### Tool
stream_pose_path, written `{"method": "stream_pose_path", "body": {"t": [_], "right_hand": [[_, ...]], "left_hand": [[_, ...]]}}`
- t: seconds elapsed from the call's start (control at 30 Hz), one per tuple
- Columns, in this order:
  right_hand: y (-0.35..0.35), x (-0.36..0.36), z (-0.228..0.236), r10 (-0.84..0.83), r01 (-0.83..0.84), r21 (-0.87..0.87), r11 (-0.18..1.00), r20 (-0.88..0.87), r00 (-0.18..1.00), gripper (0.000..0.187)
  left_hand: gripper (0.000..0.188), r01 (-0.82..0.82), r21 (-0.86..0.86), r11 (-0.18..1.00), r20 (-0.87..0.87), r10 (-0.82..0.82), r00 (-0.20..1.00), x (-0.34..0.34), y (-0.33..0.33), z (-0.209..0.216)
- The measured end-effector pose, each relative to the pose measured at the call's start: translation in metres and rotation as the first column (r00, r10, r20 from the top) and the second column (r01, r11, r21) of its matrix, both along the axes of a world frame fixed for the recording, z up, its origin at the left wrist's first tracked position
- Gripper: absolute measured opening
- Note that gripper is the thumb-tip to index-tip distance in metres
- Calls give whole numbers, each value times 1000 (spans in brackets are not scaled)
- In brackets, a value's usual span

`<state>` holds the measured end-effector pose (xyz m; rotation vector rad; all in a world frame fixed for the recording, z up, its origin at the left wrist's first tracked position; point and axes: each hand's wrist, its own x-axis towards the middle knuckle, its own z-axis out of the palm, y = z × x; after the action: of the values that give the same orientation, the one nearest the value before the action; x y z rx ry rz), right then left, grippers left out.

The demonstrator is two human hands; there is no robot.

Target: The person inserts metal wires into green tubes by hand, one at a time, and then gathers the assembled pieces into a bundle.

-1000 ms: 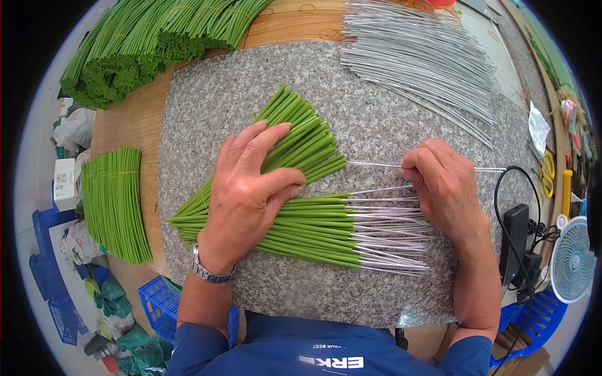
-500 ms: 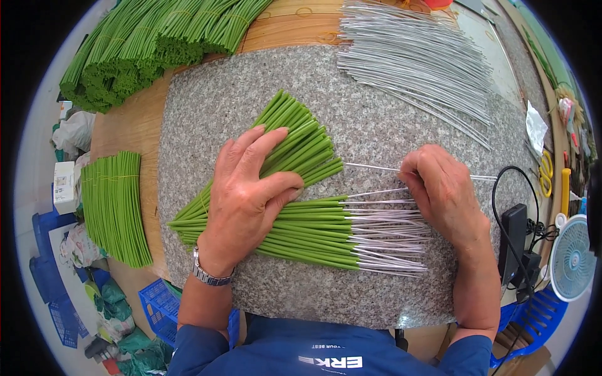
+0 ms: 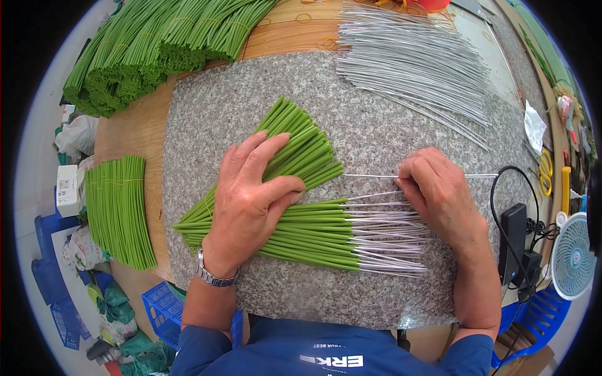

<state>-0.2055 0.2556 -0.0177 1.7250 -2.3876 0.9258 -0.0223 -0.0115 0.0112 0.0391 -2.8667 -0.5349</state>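
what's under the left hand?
The left hand lies flat on a fan of green tubes, over the granite slab. The tube parts beneath the palm are covered; whether wires reach there cannot be seen.

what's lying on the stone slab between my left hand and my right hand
In the head view, between the left hand and right hand lie green tubes with bare silver wires sticking out of their right ends, on the granite slab.
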Motion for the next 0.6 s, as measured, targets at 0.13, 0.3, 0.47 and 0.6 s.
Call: {"method": "stream_pose_path", "body": {"t": [0.13, 0.3, 0.47, 0.6], "right_hand": [[2, 1, 1, 3, -3, 7, 1000, 4, 1000, 20], [0, 0, 2, -7, 7, -1, 1000, 12, 1000, 21], [-1, 1, 1, -15, 15, -9, 1000, -9, 1000, 20], [-2, 1, 0, -20, 19, -30, 999, -27, 999, 19]], "left_hand": [[19, 5, 19, 1000, -16, -4, 1000, 0, -1, -3], [21, 4, 11, 1000, 1, -4, 1000, -1, 0, 0], [23, -1, -5, 1000, 15, 1, 1000, -1, 0, 1], [22, 3, 9, 1000, 3, -3, 1000, -1, -1, 0]]}}
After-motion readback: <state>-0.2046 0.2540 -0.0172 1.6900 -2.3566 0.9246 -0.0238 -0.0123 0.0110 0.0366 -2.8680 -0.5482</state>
